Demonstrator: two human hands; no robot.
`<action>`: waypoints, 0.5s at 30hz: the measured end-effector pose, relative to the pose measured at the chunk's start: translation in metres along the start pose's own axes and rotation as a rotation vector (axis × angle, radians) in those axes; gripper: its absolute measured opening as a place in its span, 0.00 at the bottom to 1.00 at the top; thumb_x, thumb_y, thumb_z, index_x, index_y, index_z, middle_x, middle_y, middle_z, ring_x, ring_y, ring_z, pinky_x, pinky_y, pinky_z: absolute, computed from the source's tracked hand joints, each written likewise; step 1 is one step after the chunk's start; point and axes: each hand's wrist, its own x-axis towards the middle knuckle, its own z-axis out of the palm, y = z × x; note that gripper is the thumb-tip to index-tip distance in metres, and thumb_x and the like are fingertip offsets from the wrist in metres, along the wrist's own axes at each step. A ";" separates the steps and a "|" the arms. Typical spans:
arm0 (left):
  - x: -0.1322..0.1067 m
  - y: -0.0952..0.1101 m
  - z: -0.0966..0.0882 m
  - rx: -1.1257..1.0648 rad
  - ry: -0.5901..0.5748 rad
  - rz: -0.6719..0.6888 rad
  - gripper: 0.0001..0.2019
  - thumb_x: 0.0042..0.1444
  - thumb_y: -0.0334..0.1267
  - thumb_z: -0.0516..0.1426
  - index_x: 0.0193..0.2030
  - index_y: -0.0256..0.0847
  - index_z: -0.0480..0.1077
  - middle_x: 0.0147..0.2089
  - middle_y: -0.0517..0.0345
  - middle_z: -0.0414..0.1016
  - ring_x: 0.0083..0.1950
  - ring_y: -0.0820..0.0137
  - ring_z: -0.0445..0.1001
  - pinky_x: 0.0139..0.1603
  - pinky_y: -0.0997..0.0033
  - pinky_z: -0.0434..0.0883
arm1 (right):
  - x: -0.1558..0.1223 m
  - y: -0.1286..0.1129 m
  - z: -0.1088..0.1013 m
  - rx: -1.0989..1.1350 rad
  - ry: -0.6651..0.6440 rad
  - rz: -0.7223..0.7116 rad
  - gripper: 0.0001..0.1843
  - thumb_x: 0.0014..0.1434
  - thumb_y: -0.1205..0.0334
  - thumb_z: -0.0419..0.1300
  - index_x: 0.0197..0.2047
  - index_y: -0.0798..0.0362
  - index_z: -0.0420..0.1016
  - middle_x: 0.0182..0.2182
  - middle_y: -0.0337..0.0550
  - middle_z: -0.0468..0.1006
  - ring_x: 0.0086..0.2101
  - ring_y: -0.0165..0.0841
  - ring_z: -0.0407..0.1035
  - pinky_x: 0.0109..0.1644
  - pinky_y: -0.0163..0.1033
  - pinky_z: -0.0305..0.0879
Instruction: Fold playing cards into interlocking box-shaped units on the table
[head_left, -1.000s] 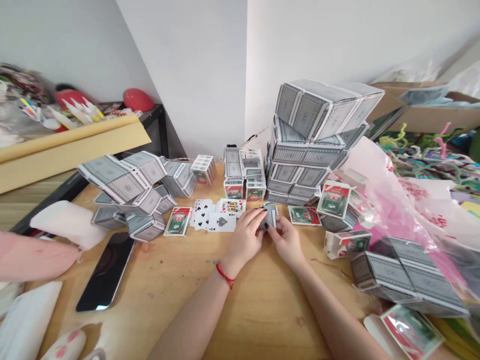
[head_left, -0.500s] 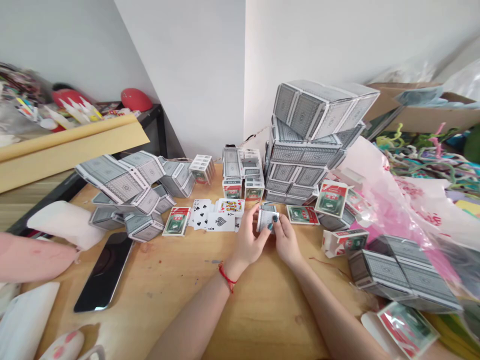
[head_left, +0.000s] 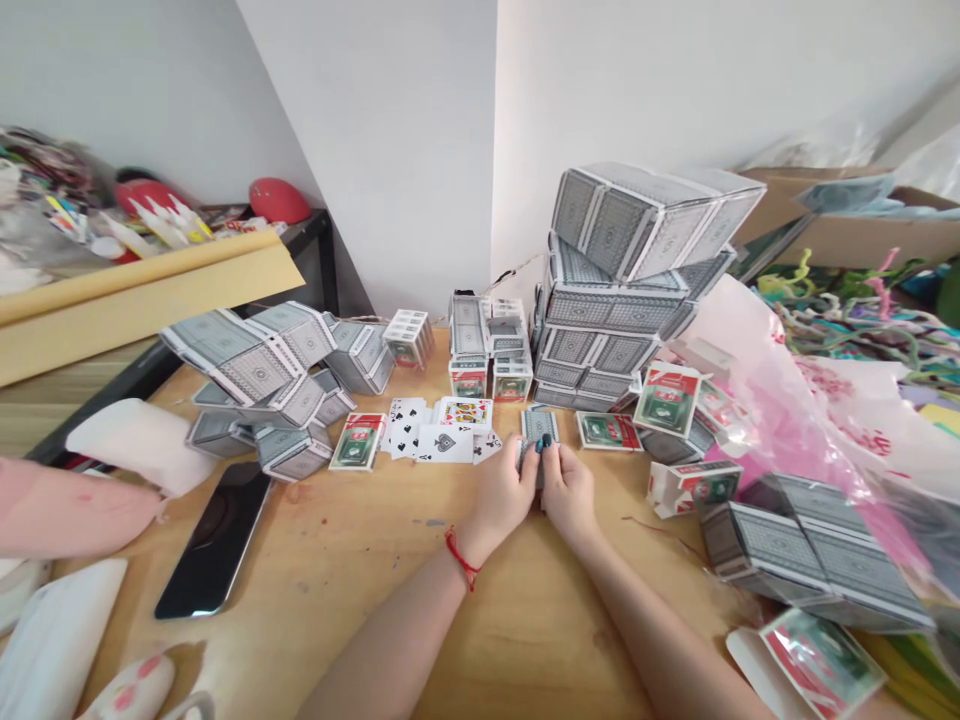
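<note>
My left hand (head_left: 507,487) and my right hand (head_left: 568,490) meet over the wooden table, thumbs side by side. Between them they pinch a grey-backed playing card (head_left: 527,462), mostly hidden by the fingers. Just beyond the fingertips a grey-backed card (head_left: 538,424) lies face down. Left of my hands are face-up cards, among them an ace of spades (head_left: 445,444) and a king (head_left: 465,413). A red and green card box (head_left: 358,442) lies beside these cards. Another card box (head_left: 608,431) lies to the right of my hands.
A tall stack of blocks built from cards (head_left: 615,300) stands at the back right. More card blocks (head_left: 259,375) pile up at the left. A black phone (head_left: 214,540) lies front left. Opened card boxes (head_left: 694,485) and pink plastic (head_left: 814,440) are at the right.
Both hands have drawn slightly closer to me and together, with the thumbs now side by side. The held card has tipped and shows less; the face-down card beyond shows more.
</note>
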 end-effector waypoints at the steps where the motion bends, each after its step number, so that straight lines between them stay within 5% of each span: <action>1: 0.000 0.000 0.000 0.005 0.014 -0.007 0.12 0.58 0.43 0.45 0.27 0.40 0.59 0.21 0.63 0.62 0.22 0.75 0.61 0.23 0.76 0.55 | -0.001 0.000 0.000 -0.018 0.001 -0.006 0.23 0.56 0.44 0.45 0.19 0.52 0.58 0.14 0.35 0.62 0.17 0.27 0.56 0.20 0.31 0.50; 9: 0.003 0.000 -0.001 -0.017 0.076 -0.065 0.18 0.55 0.46 0.47 0.18 0.39 0.53 0.16 0.65 0.53 0.19 0.77 0.52 0.21 0.75 0.49 | -0.005 -0.006 0.000 -0.118 0.041 -0.055 0.24 0.57 0.47 0.46 0.16 0.52 0.55 0.11 0.34 0.57 0.15 0.25 0.53 0.20 0.32 0.45; 15: 0.004 0.002 -0.001 -0.243 0.082 -0.131 0.21 0.55 0.48 0.46 0.16 0.40 0.49 0.16 0.65 0.51 0.19 0.77 0.51 0.20 0.75 0.50 | -0.007 -0.008 0.002 0.130 -0.030 0.083 0.25 0.55 0.44 0.47 0.15 0.51 0.50 0.10 0.32 0.53 0.13 0.24 0.49 0.16 0.31 0.43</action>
